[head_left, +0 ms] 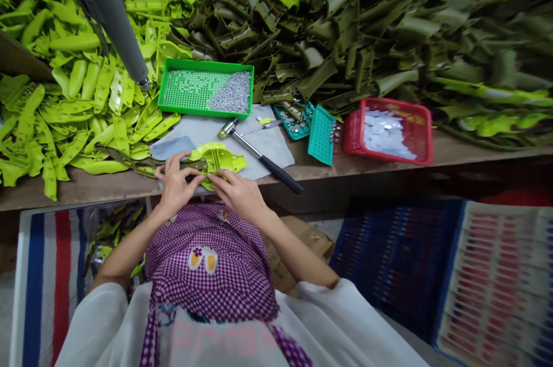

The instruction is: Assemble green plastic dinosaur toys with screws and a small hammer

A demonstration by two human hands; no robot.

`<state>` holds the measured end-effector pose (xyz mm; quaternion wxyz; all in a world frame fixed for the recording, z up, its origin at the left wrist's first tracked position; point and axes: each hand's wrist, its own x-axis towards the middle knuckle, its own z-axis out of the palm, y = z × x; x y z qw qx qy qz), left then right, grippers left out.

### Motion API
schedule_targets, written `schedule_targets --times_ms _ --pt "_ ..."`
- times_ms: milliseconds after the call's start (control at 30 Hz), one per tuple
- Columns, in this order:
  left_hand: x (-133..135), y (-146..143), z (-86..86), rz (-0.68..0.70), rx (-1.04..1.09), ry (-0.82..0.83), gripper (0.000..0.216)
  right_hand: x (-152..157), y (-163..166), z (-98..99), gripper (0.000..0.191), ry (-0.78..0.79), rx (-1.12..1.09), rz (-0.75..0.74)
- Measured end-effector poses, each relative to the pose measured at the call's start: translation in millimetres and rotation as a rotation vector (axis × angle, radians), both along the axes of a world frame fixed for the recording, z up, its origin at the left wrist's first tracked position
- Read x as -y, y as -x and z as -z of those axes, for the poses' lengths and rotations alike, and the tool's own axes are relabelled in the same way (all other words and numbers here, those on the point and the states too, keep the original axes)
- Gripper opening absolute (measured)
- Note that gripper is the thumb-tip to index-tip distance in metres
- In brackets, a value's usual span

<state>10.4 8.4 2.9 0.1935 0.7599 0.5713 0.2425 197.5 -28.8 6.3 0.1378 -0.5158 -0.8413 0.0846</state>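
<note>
Bench edge: lime shell (ribbed inside)

light falls from overhead, bright and even across the surface, with no hard glare. the lime-green pile on the left runs close to overexposed. the olive pile on the upper right is dim and loses detail toward the corner. deep shadow sits below the surface edge. your left hand, right hand and the lime-green piece are sharp, without motion blur. the grey pole near your lens is soft. wide-angle distortion bends the edges and corners.
</note>
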Motion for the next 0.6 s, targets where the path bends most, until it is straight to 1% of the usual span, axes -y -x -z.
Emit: schedule_targets --times_ms 133,300,367,500,600 --pt "1.5 -0.2 1.9 0.004 0.009 -0.003 0.007 -0.1 -0.1 1.8 0.034 0.014 -0.020 -0.003" --pt "3.5 -5.3 -1.3 -0.044 -0.004 -0.011 0.006 -0.9 -0.1 2.6 0.033 -0.013 -0.019 -0.002" --pt "2.7 -6.8 -4.3 -0.053 -0.016 0.011 0.008 -1.3 0.0 1.6 0.033 -0.014 -0.003 -0.009" --pt "-0.5 -7.0 -9.4 -0.027 -0.013 0.044 0.013 -0.8 -0.4 -1.3 0.034 -0.013 0.064 -0.029" --pt "-5.0 -6.8 -11.1 -0.059 0.006 0.059 0.019 0.4 -1.1 -2.3 0.034 -0.027 0.088 -0.032"
